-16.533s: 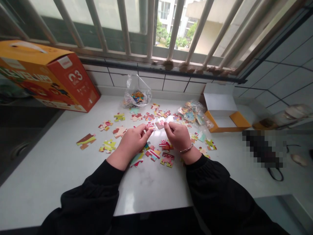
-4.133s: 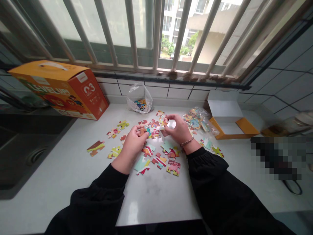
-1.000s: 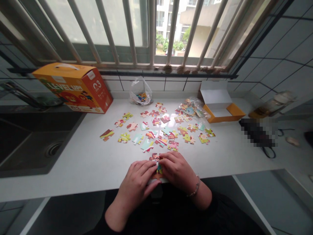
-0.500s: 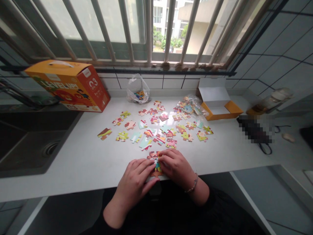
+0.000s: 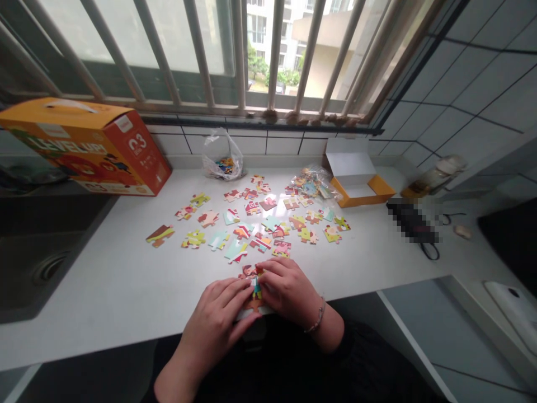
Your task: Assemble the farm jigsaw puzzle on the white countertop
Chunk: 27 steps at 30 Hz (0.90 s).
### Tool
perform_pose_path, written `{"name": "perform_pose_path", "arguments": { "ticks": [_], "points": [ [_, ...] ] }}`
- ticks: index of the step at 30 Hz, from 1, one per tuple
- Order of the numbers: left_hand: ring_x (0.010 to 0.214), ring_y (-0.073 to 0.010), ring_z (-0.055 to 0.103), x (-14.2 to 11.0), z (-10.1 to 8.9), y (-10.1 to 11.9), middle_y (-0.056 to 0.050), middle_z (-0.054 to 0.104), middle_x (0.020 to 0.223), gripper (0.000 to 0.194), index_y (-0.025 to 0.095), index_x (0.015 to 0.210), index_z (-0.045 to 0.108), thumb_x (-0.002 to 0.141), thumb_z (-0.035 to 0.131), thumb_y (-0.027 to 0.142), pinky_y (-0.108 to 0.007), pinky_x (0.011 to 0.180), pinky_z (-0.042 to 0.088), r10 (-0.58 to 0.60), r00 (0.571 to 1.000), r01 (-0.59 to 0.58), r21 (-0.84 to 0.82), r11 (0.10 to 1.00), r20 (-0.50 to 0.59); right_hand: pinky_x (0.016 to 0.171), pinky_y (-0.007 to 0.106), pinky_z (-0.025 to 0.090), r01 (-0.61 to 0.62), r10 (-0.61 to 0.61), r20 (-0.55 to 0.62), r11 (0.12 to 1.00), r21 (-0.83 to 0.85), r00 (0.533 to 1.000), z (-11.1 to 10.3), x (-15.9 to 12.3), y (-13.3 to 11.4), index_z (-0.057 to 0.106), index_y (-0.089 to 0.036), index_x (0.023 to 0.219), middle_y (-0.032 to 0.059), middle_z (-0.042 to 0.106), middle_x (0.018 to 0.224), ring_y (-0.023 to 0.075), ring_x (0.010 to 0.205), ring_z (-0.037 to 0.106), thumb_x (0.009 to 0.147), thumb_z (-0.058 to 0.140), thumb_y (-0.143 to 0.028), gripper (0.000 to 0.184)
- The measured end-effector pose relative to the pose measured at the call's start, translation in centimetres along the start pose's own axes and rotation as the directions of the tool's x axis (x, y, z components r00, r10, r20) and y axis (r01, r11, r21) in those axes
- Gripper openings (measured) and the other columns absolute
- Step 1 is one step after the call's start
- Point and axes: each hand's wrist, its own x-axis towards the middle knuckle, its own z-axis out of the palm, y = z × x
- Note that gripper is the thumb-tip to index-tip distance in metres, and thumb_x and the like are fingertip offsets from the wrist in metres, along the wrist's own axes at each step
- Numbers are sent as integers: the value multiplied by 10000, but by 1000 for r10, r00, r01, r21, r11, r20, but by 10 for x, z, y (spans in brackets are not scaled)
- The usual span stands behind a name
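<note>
Near the counter's front edge lie a few joined jigsaw puzzle pieces (image 5: 255, 289), showing a figure in teal and a brown strip. From the left, my left hand (image 5: 220, 310) grips them, fingertips on top and thumb along the front edge. My right hand (image 5: 285, 285), with a bracelet at its wrist, curls its fingers onto their right side. Both hands hide part of the picture. Just beyond are several loose jigsaw pieces (image 5: 262, 242), spread over the white counter (image 5: 121, 280), some of them linked.
At the back left stands an orange box (image 5: 84, 145) beside a dark sink (image 5: 54, 235). Along the wall are a plastic bag of pieces (image 5: 222, 159), a clear bag of pieces (image 5: 312, 182) and an open yellow box (image 5: 361, 190). A bottle (image 5: 436, 176) stands at the right.
The camera view has turned slightly to the right, so everything appears shifted left. Both hands stay on the joined pieces, with little change in their grip.
</note>
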Motion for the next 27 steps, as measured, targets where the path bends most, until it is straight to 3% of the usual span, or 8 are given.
{"name": "perform_pose_path", "arguments": {
  "ticks": [11,27],
  "points": [
    [1347,-310,618,1,4,-3,-106,702,1494,464,175,1496,618,1069,714,330,-480,1121,466,14,1000,-15,46,999,26,1091,434,527,-8,8,-5,1000,0,1000,-2,3,-2,698,-249,1061,48,788,1291,237,1197,709,995,692,-157,113],
    [1320,-306,655,2,3,-2,-101,724,1467,433,205,1480,633,1074,700,337,-481,1086,502,-8,999,8,24,1000,31,1079,436,530,-27,27,9,999,24,1000,-4,4,-2,698,-248,1076,46,788,1297,236,1179,713,1003,687,-157,117]
  ]
}}
